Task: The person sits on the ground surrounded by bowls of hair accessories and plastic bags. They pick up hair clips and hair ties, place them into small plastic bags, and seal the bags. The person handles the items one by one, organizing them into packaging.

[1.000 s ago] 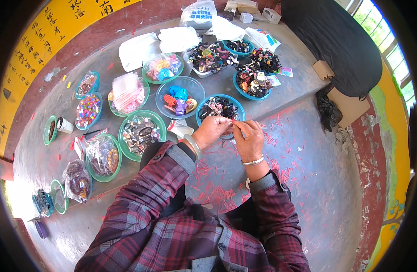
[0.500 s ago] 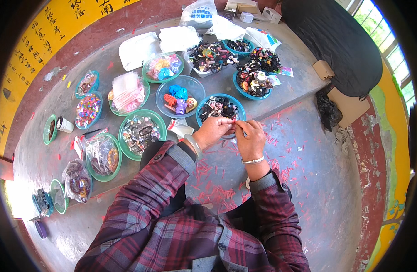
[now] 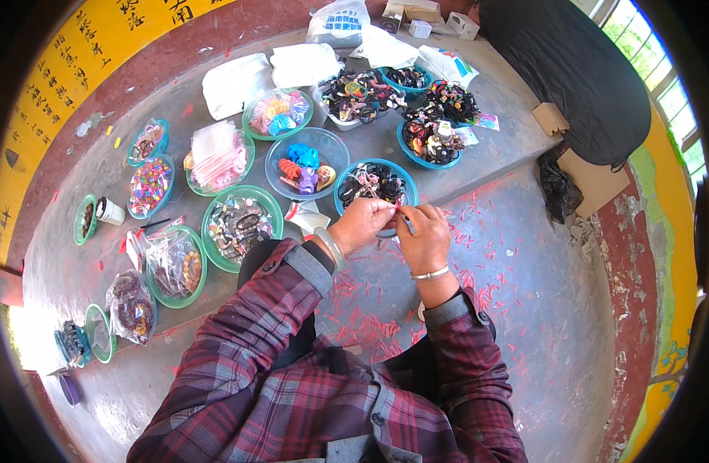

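My left hand [image 3: 361,225] and my right hand [image 3: 425,241] meet fingertip to fingertip just in front of a blue basket [image 3: 407,179] of dark hair ties [image 3: 370,185]. Both are closed in a pinch. Between the fingertips shows a tiny red piece [image 3: 398,207], too small to name. A bit of dark band peeks out below the left fingers; whether it belongs to the red piece I cannot tell. Left of that basket, a clear bowl [image 3: 281,166] holds red, blue and purple items. A green basket [image 3: 277,224] with dark and shiny pieces stands near my left forearm.
More baskets stand on the raised ledge [image 3: 478,166], including a blue one [image 3: 430,163] heaped with hair ties. White bags [image 3: 304,65] lie at the back. Red scraps [image 3: 362,328] litter the floor around my legs. A large black-covered object [image 3: 570,77] fills the far right.
My right fingers have shifted slightly against the left ones, the thumb and forefinger drawing a little closer in. The left hand and the baskets stay put.
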A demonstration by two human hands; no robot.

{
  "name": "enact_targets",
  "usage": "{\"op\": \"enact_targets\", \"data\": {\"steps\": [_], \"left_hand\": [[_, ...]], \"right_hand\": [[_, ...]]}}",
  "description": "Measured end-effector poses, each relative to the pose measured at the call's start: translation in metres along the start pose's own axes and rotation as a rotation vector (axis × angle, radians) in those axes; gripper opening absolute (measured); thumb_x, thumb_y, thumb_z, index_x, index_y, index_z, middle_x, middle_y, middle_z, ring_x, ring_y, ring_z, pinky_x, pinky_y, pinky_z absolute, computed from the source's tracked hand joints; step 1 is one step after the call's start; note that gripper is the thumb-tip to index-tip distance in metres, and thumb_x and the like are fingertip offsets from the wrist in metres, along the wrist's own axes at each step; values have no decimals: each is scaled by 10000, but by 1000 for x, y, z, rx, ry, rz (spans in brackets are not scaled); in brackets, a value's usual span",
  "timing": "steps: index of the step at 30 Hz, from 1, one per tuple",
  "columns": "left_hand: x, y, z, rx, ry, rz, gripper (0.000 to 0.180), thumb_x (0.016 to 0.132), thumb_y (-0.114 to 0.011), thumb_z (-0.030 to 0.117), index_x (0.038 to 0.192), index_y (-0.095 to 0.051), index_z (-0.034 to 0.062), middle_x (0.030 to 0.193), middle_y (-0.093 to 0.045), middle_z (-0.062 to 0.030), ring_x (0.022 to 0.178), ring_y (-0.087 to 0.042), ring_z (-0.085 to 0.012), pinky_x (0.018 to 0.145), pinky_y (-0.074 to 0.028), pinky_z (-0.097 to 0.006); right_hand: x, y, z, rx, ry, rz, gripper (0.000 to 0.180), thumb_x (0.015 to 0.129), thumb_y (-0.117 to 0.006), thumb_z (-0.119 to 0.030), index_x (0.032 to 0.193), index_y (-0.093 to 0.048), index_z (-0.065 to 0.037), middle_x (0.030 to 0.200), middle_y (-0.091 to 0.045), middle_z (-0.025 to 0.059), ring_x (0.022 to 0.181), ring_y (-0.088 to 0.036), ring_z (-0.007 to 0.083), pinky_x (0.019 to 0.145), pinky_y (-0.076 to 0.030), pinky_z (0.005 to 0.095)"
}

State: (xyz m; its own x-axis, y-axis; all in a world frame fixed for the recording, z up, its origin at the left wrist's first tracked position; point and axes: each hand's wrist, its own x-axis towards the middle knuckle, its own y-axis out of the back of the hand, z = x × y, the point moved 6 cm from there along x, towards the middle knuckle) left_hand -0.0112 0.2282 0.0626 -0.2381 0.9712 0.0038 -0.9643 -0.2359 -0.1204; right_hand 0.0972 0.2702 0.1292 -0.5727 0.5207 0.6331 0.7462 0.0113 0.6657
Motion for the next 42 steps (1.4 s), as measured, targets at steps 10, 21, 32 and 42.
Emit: {"op": "enact_targets", "data": {"steps": [10, 21, 32, 42], "left_hand": [[6, 0, -8, 298, -247, 22, 223, 791, -424, 102, 871, -592, -21, 646, -592, -126, 600, -573, -152, 570, -453, -283], [1, -10, 2, 409, -222, -48, 130, 781, -438, 81, 756, -538, 2, 528, -523, -94, 473, -523, -166, 467, -406, -295], [-4, -14, 11, 372, -258, -63, 119, 791, -450, 38, 831, -558, 8, 571, -517, -55, 498, -482, -110, 468, -392, -269], [-4, -11, 7, 360, -128, -65, 213, 836, -513, 90, 1023, -568, 6, 897, -616, -116, 817, -578, -158, 737, -444, -267]], "right_hand": [[-2, -6, -13, -275, 139, -77, 68, 675, -591, -154, 672, -553, -98, 693, -514, 33, 706, -505, 231, 602, -369, 361], [-6, -10, -5, -218, 92, -114, 82, 653, -602, -142, 631, -545, -87, 697, -522, 54, 714, -507, 255, 606, -369, 384], [-4, -5, -9, -251, 113, -98, 93, 628, -613, -146, 649, -538, -96, 696, -505, 46, 718, -499, 244, 610, -361, 377], [-1, -1, -10, -207, 113, 1, 77, 627, -605, -113, 673, -547, -94, 697, -508, 44, 709, -506, 243, 603, -373, 368]]}}
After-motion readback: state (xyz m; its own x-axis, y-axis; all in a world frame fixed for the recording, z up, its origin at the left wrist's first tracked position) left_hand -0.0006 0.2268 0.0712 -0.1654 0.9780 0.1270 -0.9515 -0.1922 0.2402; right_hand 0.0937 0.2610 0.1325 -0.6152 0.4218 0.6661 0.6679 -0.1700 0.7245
